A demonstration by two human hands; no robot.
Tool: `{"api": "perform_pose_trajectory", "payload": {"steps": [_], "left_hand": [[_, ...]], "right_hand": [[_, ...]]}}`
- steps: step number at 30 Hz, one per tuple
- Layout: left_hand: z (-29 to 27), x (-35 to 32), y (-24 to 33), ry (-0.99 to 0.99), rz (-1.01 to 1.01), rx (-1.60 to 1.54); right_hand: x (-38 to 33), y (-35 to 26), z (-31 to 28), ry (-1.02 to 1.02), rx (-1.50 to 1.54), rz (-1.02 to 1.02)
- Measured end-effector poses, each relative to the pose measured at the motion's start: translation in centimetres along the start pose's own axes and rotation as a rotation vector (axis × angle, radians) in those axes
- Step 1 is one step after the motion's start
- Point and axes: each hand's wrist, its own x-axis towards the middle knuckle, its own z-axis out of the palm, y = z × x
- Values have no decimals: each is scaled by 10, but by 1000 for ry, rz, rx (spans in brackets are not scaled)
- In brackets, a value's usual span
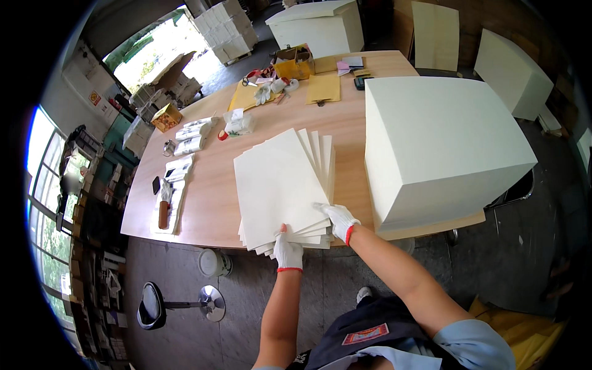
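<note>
A fanned pile of large cream-white paper sheets (277,179) lies at the table's near edge, its layers spread at the right and lower sides. My left hand (288,251), in a white knit glove with a red cuff, grips the near edge. Its bare-looking thumb tip rests on the top sheet and its fingers are hidden beneath. My right hand (340,221), gloved the same way, holds the pile's lower right edge, with a digit stretched over the top sheet; its other fingers are partly hidden. A tall block of stacked white sheets (447,142) stands to the right.
On the wooden table (216,203), plastic-wrapped packs (191,135) and a brown-handled tool (164,213) lie left. A cardboard box (293,61), scissors and clipboard (324,88) sit at the far side. A stool (152,306) and white bucket (213,263) stand on the floor.
</note>
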Motion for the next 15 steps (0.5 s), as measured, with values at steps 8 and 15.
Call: {"api": "perform_pose_trajectory", "payload": {"steps": [8, 15], "left_hand": [[3, -5, 19, 43, -113, -13], [103, -182, 37, -315, 637, 145]], "right_hand": [[-75, 1, -58, -259, -205, -48], [-307, -89, -212, -324, -758, -215]]}}
